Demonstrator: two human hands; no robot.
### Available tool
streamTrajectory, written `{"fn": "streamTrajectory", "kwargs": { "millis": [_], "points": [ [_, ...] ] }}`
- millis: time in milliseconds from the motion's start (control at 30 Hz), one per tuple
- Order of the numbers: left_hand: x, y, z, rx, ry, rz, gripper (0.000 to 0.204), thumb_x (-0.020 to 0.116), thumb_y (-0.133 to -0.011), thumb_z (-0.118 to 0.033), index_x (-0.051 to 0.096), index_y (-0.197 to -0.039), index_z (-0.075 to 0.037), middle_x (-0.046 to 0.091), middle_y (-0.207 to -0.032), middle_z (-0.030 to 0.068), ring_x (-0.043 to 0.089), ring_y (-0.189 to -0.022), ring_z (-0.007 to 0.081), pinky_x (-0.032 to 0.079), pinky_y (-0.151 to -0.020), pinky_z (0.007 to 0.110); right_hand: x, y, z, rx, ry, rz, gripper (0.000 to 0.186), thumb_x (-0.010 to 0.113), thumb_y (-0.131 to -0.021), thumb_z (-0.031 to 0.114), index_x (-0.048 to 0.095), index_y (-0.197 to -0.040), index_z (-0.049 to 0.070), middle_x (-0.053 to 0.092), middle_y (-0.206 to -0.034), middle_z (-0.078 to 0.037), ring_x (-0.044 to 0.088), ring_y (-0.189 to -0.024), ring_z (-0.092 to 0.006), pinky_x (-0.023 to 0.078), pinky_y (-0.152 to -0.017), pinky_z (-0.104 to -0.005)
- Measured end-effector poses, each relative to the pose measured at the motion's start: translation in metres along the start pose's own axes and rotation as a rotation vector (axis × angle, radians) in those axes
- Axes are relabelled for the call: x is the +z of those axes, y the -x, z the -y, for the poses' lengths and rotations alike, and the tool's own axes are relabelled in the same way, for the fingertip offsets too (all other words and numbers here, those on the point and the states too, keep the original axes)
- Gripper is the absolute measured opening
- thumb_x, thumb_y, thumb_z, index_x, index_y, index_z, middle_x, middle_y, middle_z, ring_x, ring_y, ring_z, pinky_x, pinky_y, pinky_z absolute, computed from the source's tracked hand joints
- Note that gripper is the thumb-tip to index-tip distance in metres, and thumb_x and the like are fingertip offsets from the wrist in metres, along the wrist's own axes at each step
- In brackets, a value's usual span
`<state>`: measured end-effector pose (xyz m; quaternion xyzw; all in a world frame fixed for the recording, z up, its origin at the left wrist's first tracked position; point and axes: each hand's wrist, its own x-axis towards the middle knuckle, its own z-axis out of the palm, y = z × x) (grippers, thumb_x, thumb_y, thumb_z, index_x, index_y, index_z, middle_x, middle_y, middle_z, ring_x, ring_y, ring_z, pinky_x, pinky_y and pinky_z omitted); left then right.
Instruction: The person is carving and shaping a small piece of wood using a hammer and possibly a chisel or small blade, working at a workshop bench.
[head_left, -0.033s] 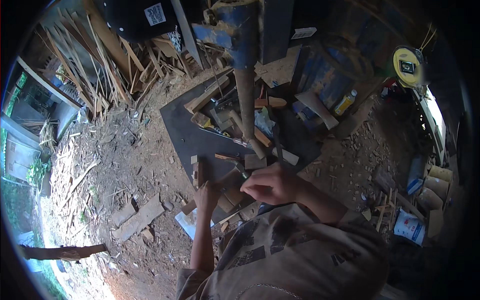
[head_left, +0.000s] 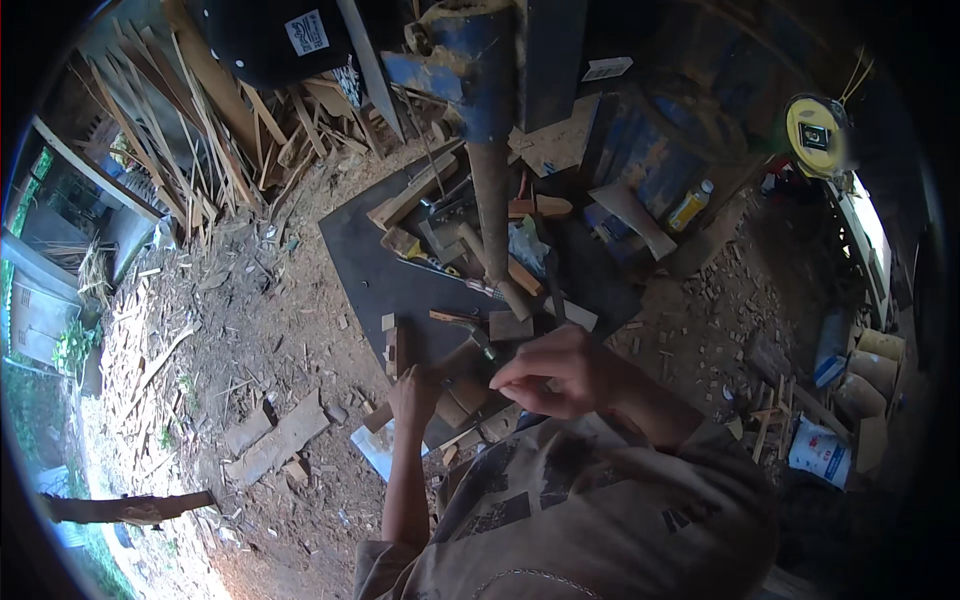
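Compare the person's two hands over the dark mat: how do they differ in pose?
The left hand reaches out on a straight arm and grips a small upright wooden block; the right hand is bent in close to the chest, fingers curled, and what it pinches is too small to tell. The left sits at the edge of the dark mat, the right further in. Both are bare.

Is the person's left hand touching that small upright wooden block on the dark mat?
Touching. The head view shows the left hand with its fingers wrapped around the lower end of the small wooden block, no gap between them.
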<state>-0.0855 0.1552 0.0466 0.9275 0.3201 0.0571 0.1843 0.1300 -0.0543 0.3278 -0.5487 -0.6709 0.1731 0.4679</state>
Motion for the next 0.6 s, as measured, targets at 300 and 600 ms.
{"fn": "streamTrajectory", "kwargs": {
  "millis": [300, 600],
  "points": [
    [-0.006, 0.013, -0.006, 0.213, 0.07, -0.08, 0.03, 0.075, -0.087, -0.02, 0.065, -0.113, -0.009, 0.066, -0.103, 0.0154, 0.064, -0.099, 0.0386, 0.053, -0.085, 0.05, -0.192, -0.084, 0.021, -0.133, 1.324, -0.572, 0.053, 0.072, -0.095, 0.03, 0.051, -0.142, 0.019, 0.053, -0.137, -0.012, 0.059, -0.12, -0.0287, 0.054, -0.091, -0.0386],
    [0.0, 0.023, 0.001, 0.088, 0.334, -0.126, 0.057, 0.078, -0.081, -0.017, 0.061, -0.135, -0.012, 0.064, -0.115, 0.0151, 0.059, -0.109, 0.0361, 0.05, -0.092, 0.048, -0.239, -0.055, 0.001, 0.053, 0.727, -0.426, 0.037, 0.076, -0.095, 0.025, 0.061, -0.126, 0.009, 0.068, -0.127, -0.003, 0.071, -0.104, -0.0151, 0.058, -0.089, -0.0293]
  ]
}}
